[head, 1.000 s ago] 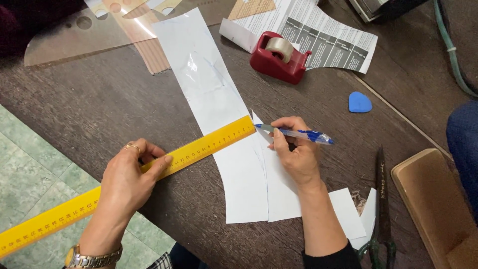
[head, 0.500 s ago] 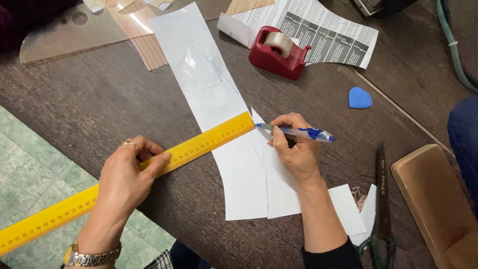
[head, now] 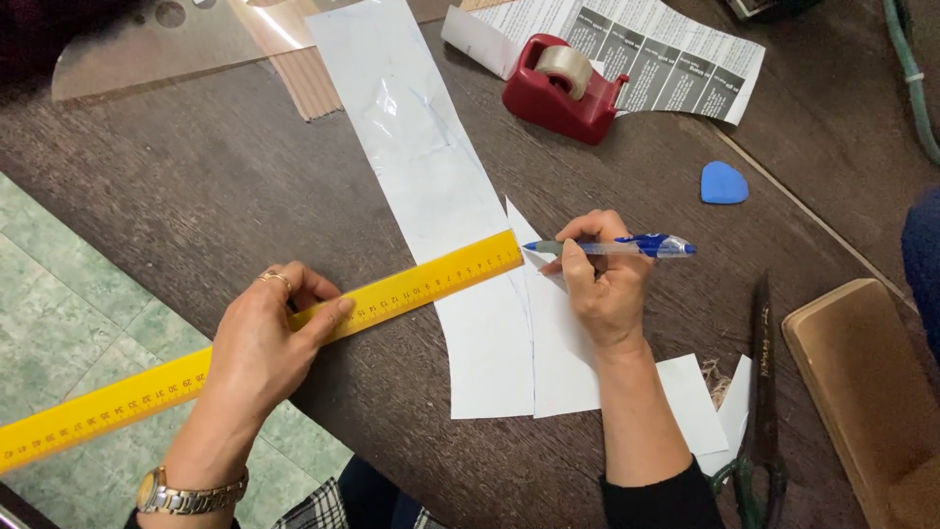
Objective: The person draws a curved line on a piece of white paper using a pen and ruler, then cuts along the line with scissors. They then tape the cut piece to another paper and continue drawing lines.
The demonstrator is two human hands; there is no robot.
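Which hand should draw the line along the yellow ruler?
Probably the right hand: it grips the blue pen with its tip at the end of the yellow ruler on the white paper. The left hand presses the ruler down.

Left hand lower left of frame, palm down, fingers spread flat, pressing. Right hand centre right, fingers curled in writing grip, wrist resting low.

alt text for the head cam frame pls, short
A person's left hand presses a long yellow ruler across a white paper strip on a dark wooden table, while the right hand holds a blue pen with its tip at the ruler's end. A red tape dispenser, blue chalk and scissors lie nearby.
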